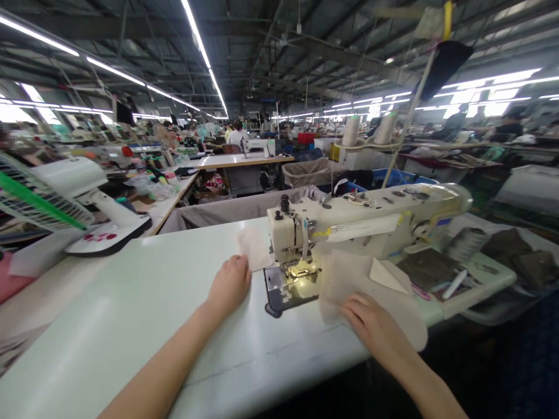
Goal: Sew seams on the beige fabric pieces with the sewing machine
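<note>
A white sewing machine [349, 215] stands on the pale table, its lamp lighting the needle area and metal plate [288, 288]. Left of the needle, my left hand [230, 282] has its fingers curled on the near corner of a small beige fabric piece [254, 247]. To the right of the plate, my right hand [371, 323] grips the near edge of a larger beige fabric panel [393, 302], fingers together and thumb hidden. This panel lies partly against the machine's base, with a folded lighter flap on top. Neither fabric is under the needle.
A white fan [72, 177] with a green stripe stands at the left. Right of the machine lie dark fabric pieces [425, 269], a grey thread cone [467, 244] and a white-handled tool [454, 284]. Behind the table hangs a grey cloth bin [236, 206]. People work farther back.
</note>
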{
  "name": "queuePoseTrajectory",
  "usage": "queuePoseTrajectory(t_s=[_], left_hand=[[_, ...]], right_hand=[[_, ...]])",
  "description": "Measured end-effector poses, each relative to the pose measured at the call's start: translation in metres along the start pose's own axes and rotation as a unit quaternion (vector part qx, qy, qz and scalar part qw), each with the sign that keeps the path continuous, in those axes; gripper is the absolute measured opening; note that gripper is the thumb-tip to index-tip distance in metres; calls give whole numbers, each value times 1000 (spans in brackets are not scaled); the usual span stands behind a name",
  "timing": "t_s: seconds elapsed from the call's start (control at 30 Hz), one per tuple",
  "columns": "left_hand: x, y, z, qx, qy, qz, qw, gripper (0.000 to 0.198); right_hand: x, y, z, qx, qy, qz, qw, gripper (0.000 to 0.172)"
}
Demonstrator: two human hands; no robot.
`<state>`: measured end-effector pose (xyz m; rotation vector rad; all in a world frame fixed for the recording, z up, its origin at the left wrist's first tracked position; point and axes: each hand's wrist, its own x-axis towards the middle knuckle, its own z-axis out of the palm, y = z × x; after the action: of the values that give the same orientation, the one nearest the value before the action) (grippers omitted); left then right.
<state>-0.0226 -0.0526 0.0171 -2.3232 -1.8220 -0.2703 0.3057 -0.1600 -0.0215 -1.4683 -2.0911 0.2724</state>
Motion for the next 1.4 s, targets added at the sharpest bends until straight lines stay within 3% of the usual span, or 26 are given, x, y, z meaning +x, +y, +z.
queuePoseTrajectory(t_s=[0.13, 0.27, 0.33, 0.4, 0.57, 0.63, 0.77, 0.83, 0.9, 0.97, 1.0, 1.07, 1.13, 1.2, 1.3, 1.4], left_hand=[[-27, 36, -5, -68, -9, 136, 988, 30], [-50, 81, -2, -230, -6, 302, 925, 25], [-52, 98, 2, -262, -26, 361, 895, 29], [-48, 110, 7, -260, -51, 389, 883, 27], [-37, 121, 18, -203, -49, 402, 892, 13], [-38, 123, 21, -186, -39, 408, 893, 10], [-44, 125, 26, -200, -37, 400, 894, 11], [-48, 125, 26, -246, -54, 372, 893, 18], [-52, 122, 22, -306, -40, 291, 906, 36], [-55, 115, 10, -343, 29, 201, 917, 60], [-56, 110, 2, -349, 68, 182, 917, 71], [-58, 97, -15, -345, 103, 242, 901, 83], [-62, 81, -27, -357, 51, 330, 872, 77], [-71, 62, -29, -362, 2, 338, 869, 53], [-92, 33, -19, -319, -37, 313, 894, 28], [-114, 6, -8, -299, -37, 297, 906, 34]], right_hand=[[-2, -2, 0, 34, 8, 21, 999, 37], [-3, -7, 3, 2, 19, 21, 1000, 16], [-5, -6, 6, -31, 30, -2, 999, 15], [-8, -2, 9, -46, 50, -39, 997, 22], [-18, 20, 15, -12, 81, -120, 989, 37], [-21, 29, 16, 18, 92, -75, 993, 43], [-21, 42, 8, 31, 158, 123, 979, 54], [-19, 44, -4, 5, 214, 190, 958, 56], [-16, 38, -17, -24, 268, 176, 947, 52], [-12, 22, -24, -26, 292, 74, 953, 43], [-10, 10, -24, -19, 266, -3, 964, 37], [-6, -17, -17, -4, 196, -125, 973, 26], [-2, -46, -2, 0, 151, -213, 965, 24], [1, -69, 15, 7, 97, -254, 962, 28], [0, -86, 31, 38, 34, -248, 967, 38], [-5, -83, 31, 48, 2, -178, 983, 39]])
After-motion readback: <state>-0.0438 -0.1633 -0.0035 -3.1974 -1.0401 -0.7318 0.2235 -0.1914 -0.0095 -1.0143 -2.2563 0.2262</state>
